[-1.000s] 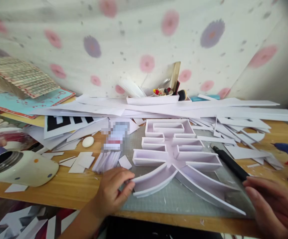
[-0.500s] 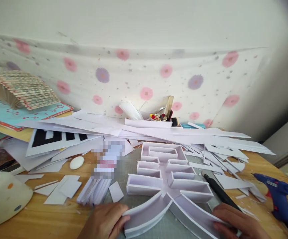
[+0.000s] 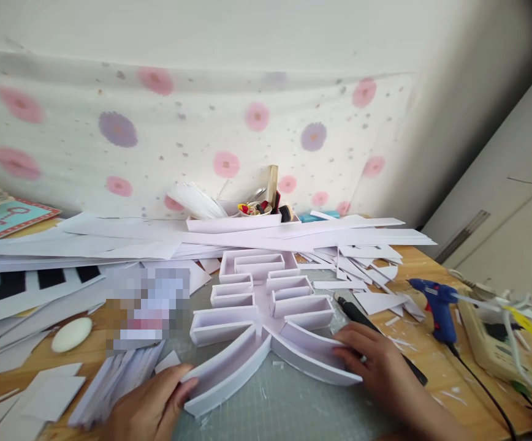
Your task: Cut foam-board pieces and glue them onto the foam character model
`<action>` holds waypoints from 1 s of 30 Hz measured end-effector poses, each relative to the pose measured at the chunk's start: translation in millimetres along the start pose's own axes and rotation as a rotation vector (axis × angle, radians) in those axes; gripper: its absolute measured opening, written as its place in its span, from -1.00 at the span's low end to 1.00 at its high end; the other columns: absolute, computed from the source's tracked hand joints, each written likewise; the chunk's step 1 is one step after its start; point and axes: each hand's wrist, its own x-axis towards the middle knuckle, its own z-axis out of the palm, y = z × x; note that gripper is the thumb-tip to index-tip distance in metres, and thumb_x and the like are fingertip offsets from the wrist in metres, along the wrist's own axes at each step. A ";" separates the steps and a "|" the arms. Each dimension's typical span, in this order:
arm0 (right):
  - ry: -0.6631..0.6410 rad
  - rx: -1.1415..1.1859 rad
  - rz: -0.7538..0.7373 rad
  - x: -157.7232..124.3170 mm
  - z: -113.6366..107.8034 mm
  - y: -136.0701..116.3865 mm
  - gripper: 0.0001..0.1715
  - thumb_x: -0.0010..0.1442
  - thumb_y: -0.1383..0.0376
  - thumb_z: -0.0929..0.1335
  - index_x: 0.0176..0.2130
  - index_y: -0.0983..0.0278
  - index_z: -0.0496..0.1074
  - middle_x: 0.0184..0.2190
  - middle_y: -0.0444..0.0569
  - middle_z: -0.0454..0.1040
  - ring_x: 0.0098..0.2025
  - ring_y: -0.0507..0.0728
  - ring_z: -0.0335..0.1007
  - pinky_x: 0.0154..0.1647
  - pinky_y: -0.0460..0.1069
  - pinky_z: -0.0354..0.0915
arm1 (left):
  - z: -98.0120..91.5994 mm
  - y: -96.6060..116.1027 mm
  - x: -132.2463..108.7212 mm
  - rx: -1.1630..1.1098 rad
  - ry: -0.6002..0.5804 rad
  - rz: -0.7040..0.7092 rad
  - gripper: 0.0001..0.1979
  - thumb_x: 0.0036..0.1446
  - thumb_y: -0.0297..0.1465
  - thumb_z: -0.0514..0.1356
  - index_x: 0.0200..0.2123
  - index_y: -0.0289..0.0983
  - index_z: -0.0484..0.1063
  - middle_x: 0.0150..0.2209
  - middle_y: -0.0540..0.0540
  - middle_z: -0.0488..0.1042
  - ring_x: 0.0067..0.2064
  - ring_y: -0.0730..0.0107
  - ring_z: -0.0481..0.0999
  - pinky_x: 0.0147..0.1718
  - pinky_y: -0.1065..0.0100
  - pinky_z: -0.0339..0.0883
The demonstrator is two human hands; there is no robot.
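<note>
A white foam-board model [image 3: 261, 300] shaped like a Chinese character, with raised walls, lies on a grey cutting mat [image 3: 288, 404]. My left hand [image 3: 149, 407] grips the end of its lower-left curved stroke, fingers wrapped on the wall. My right hand [image 3: 376, 361] rests on the lower-right curved stroke, fingers pressed along its wall. A black craft knife [image 3: 362, 318] lies just beyond my right hand. A stack of cut white strips [image 3: 119, 376] sits left of my left hand.
A blue glue gun [image 3: 436, 303] with its black cord lies at the right, beside a beige power strip [image 3: 486, 343]. Piled white sheets [image 3: 247, 239] and a supply tray [image 3: 243, 220] line the back. A white eraser [image 3: 72, 334] lies at left on the wooden table [image 3: 431, 361].
The view has swung right and up. My right hand has moved left from beside the knife onto the model's lower-right stroke. My left hand has kept its hold on the lower-left stroke.
</note>
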 end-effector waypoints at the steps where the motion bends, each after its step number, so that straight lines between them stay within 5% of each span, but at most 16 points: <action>1: 0.054 0.004 -0.002 0.2 -1.8 0.7 -0.81 0.34 0.25 0.28 -0.22 0.22 0.48 -0.31 -0.02 0.49 -0.34 0.08 0.45 -0.35 -0.07 0.39 | 0.3 0.1 1.0 0.003 -0.006 -0.007 -0.78 0.29 -0.15 0.05 -0.23 -0.10 0.41 -0.42 0.11 0.61 -0.48 0.47 0.61 -0.51 0.60 0.42; 5: 0.388 -0.061 0.021 12.7 -20.1 4.8 -0.84 0.29 0.23 0.32 -0.17 0.24 0.46 -0.27 0.00 0.50 -0.34 0.08 0.44 -0.36 -0.06 0.39 | 0.8 2.5 0.4 -0.029 0.017 -0.059 -0.77 0.27 -0.14 0.06 -0.21 -0.10 0.43 -0.38 0.09 0.62 -0.44 0.45 0.63 -0.47 0.58 0.44; 7: 0.435 -0.126 0.069 31.4 -31.8 8.0 -0.80 0.31 0.22 0.29 -0.18 0.26 0.45 -0.26 0.02 0.49 -0.31 0.10 0.44 -0.30 -0.02 0.39 | 0.9 2.8 -1.8 -0.066 0.040 -0.111 -0.75 0.26 -0.13 0.07 -0.19 -0.10 0.44 -0.37 0.08 0.62 -0.43 0.43 0.63 -0.48 0.57 0.44; 12: 0.282 -0.230 0.086 108.8 -43.8 16.7 -0.66 0.34 0.14 0.20 -0.09 0.26 0.44 -0.12 0.06 0.46 -0.15 0.15 0.44 -0.16 0.01 0.41 | -0.2 1.7 -4.3 -0.162 0.046 -0.169 -0.83 0.24 -0.20 0.11 -0.23 -0.09 0.46 -0.38 0.09 0.61 -0.41 0.45 0.62 -0.45 0.56 0.44; 18: -0.060 -0.430 0.177 184.6 -20.0 32.5 -0.70 0.27 0.21 0.36 -0.03 0.28 0.43 0.02 0.10 0.41 0.09 0.26 0.31 0.12 0.21 0.23 | -4.2 6.1 -6.1 -0.272 0.083 -0.263 -0.86 0.23 -0.30 0.13 -0.24 -0.15 0.48 -0.36 0.04 0.61 -0.42 0.43 0.60 -0.43 0.51 0.45; 23: -0.275 -0.545 0.213 199.0 -9.3 47.6 -0.63 0.32 0.16 0.34 0.05 0.28 0.36 0.02 0.04 0.39 -0.03 0.19 0.39 0.00 0.18 0.35 | -6.8 5.5 -9.7 -0.342 0.102 -0.229 -0.89 0.21 -0.40 0.14 -0.23 -0.18 0.47 -0.33 0.01 0.59 -0.38 0.44 0.60 -0.38 0.50 0.46; 30: -0.341 -0.584 0.206 200.7 -9.2 51.4 -0.61 0.32 0.15 0.33 0.08 0.27 0.35 0.08 0.06 0.34 0.03 0.21 0.35 0.04 0.21 0.33 | -12.3 10.4 -2.1 -0.312 0.103 -0.183 -0.90 0.17 -0.45 0.15 -0.29 -0.21 0.47 -0.40 -0.01 0.57 -0.41 0.42 0.57 -0.42 0.48 0.45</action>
